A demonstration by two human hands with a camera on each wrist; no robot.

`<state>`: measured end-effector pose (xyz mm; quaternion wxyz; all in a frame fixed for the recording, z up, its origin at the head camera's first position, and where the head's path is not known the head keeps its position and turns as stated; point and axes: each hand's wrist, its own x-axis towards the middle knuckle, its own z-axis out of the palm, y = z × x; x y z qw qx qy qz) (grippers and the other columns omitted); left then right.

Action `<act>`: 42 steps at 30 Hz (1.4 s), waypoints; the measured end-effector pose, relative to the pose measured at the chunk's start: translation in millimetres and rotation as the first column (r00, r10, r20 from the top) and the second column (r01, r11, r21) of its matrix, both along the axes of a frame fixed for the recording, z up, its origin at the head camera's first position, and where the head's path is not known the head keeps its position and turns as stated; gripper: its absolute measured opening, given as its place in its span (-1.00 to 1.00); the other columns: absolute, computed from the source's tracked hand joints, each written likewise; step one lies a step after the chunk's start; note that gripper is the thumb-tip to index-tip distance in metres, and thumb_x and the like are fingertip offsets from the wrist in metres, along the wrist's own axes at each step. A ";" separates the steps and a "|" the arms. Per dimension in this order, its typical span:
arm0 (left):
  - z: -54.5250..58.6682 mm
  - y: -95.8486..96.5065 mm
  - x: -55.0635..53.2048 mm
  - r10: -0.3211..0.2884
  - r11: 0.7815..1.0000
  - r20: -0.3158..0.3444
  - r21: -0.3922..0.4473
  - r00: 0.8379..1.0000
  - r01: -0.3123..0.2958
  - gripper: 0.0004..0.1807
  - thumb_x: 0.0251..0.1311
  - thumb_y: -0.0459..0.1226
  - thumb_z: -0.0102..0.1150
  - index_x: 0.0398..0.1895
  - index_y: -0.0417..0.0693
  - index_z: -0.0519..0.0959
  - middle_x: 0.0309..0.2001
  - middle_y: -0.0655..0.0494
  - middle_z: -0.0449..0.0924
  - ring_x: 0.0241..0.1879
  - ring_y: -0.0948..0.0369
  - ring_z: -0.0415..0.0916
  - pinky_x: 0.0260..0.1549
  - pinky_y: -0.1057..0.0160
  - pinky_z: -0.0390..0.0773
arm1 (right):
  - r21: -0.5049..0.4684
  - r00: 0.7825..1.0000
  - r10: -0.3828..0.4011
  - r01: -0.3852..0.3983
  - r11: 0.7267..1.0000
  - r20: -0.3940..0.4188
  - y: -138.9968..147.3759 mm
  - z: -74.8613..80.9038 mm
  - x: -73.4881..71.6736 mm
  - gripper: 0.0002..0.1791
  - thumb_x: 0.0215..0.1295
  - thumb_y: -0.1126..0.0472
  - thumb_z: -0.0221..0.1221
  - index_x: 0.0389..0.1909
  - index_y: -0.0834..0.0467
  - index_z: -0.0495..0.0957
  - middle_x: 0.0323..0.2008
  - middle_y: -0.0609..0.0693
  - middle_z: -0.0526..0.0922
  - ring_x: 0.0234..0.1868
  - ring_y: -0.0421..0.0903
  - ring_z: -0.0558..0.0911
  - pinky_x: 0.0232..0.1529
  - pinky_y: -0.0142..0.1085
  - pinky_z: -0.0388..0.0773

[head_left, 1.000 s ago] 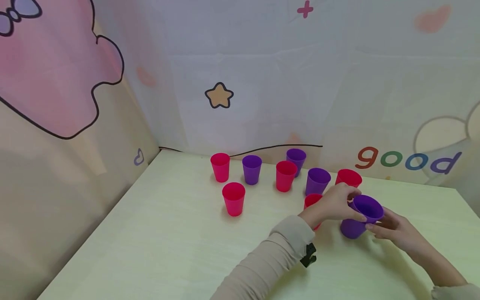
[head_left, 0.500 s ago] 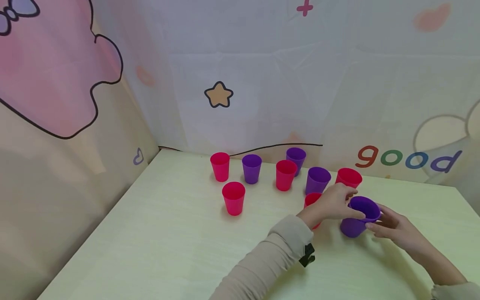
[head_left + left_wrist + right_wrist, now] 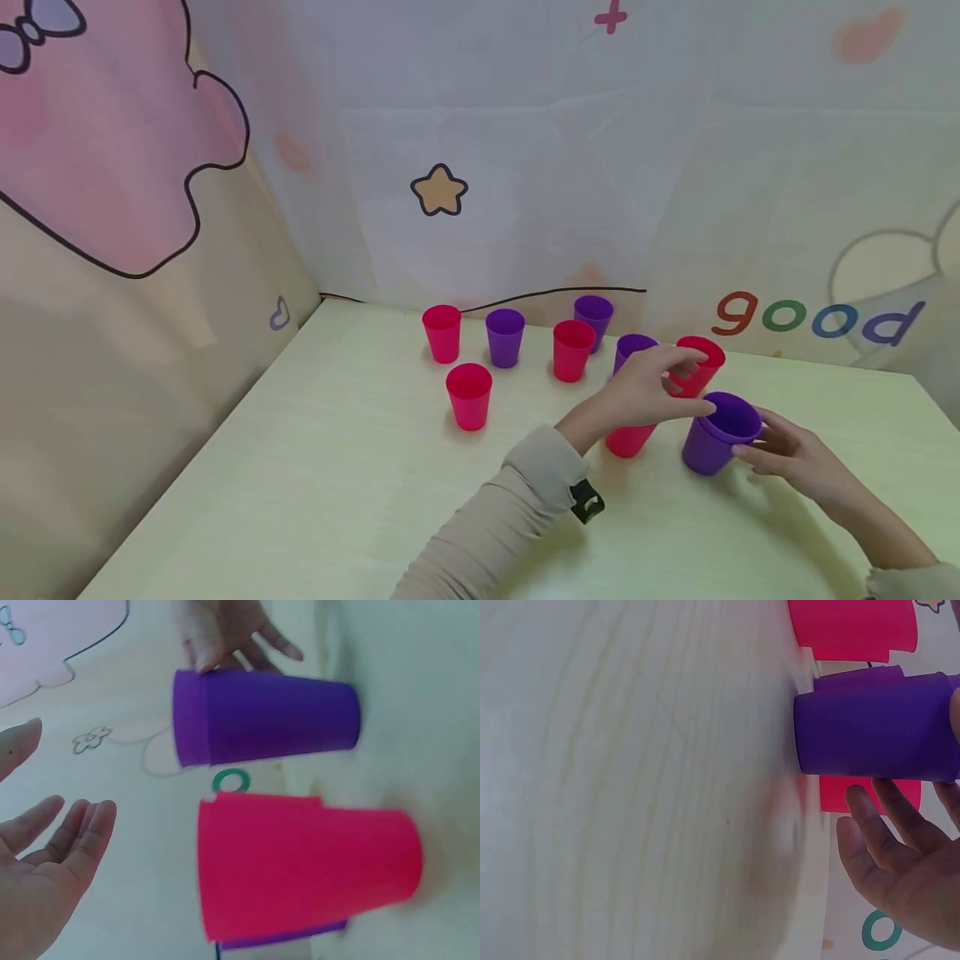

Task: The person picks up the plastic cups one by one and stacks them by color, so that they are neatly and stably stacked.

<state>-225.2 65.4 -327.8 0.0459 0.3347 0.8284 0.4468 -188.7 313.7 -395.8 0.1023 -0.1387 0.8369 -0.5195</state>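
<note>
Two nested purple cups [image 3: 708, 450] stand upright at the right of the table, one rim showing just above the other. My right hand [image 3: 798, 462] holds them near the rim from the right side, its thumb in front and its fingers behind. Over the neighbouring cups, left of this stack, is my left hand [image 3: 648, 387], fingers apart and nothing in it. The left wrist view shows the gap between that hand [image 3: 49, 862] and the purple stack [image 3: 277, 716]. A red cup [image 3: 632, 442] stands below the left hand, which partly covers it.
Behind the left hand stand another red cup [image 3: 705, 354] and a partly hidden purple cup [image 3: 633, 343]. Farther left are several red and purple cups, among them a red one [image 3: 469, 400] nearest the front. A printed cloth [image 3: 510, 150] hangs along the table's back edge.
The upper purple cup has settled straighter inside the lower one. My left hand has let go of its rim and drawn back left. My right hand has stayed in place.
</note>
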 end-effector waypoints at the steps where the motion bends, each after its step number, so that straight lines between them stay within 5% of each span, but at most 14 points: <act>1: 0.2 -4.1 -0.8 -0.006 0.999 -0.001 0.033 1.000 0.006 -0.40 0.00 -0.19 0.32 0.16 -0.06 0.39 -0.12 0.22 0.48 -0.15 0.45 0.40 -0.29 0.60 0.41 | 0.011 1.000 -0.008 0.008 1.000 0.006 -1.1 0.1 0.0 -0.45 0.31 0.27 0.03 0.30 0.19 0.13 -0.07 -0.21 0.53 -0.18 -0.46 0.50 -0.26 -0.25 0.56; 5: -1.0 -21.5 -4.6 -0.008 0.991 0.006 0.130 1.000 0.007 -0.42 0.01 -0.24 0.31 0.15 -0.12 0.40 -0.12 0.15 0.50 -0.21 0.45 0.43 -0.27 0.56 0.44 | 0.052 0.999 -0.030 0.028 0.998 0.032 -5.1 0.9 0.7 -0.35 0.30 0.21 0.06 0.29 0.38 0.01 0.09 0.36 0.38 -0.18 -0.47 0.48 -0.24 -0.21 0.56; 7: -1.2 -29.4 -7.0 -0.012 0.987 0.001 0.158 1.000 0.012 -0.44 0.02 -0.26 0.30 0.15 -0.13 0.41 -0.12 0.11 0.50 -0.20 0.39 0.46 -0.26 0.54 0.46 | 0.065 0.999 -0.035 0.032 0.997 0.036 -5.8 2.0 1.1 -0.33 0.30 0.20 0.06 0.29 0.40 -0.01 0.12 0.48 0.29 -0.18 -0.47 0.48 -0.24 -0.20 0.56; 13: -1.3 -47.7 -13.4 -0.019 0.988 -0.054 0.150 0.998 0.027 -0.47 0.04 -0.28 0.28 0.12 -0.16 0.42 -0.09 0.00 0.52 -0.11 0.24 0.47 -0.25 0.51 0.46 | 0.081 0.998 -0.049 0.046 0.996 0.036 -4.3 5.3 1.8 -0.31 0.30 0.19 0.06 0.30 0.40 -0.03 0.12 0.48 0.28 -0.17 -0.44 0.48 -0.24 -0.19 0.56; 20: -7.2 -58.0 -25.5 0.040 0.997 -0.117 0.075 0.992 -0.032 -0.42 0.00 -0.23 0.32 0.13 -0.20 0.41 -0.10 -0.02 0.53 -0.16 0.30 0.43 -0.30 0.51 0.43 | 0.094 0.997 -0.055 0.051 0.994 0.047 -4.5 5.2 0.9 -0.29 0.31 0.17 0.06 0.31 0.40 -0.05 0.12 0.48 0.28 -0.16 -0.39 0.50 -0.23 -0.20 0.56; 31: -18.5 -52.0 -48.5 0.127 0.992 -0.126 0.014 0.984 -0.126 -0.38 -0.03 -0.18 0.34 0.14 -0.14 0.42 -0.03 -0.02 0.50 -0.11 0.26 0.38 -0.18 0.44 0.43 | 0.107 0.996 -0.066 0.058 0.993 0.066 -4.2 6.8 1.8 -0.26 0.31 0.15 0.05 0.32 0.39 -0.08 0.13 0.49 0.27 -0.11 -0.23 0.53 -0.22 -0.19 0.56; 42: -19.3 -44.9 -66.0 0.176 0.974 -0.166 -0.114 0.970 -0.196 -0.30 -0.06 -0.03 0.34 0.18 -0.06 0.39 0.03 0.08 0.49 0.04 0.21 0.33 -0.10 0.38 0.36 | 0.086 0.996 -0.059 0.054 0.995 0.067 -3.1 7.0 0.5 -0.26 0.30 0.16 0.07 0.33 0.39 -0.08 0.12 0.48 0.28 -0.15 -0.36 0.50 -0.21 -0.20 0.55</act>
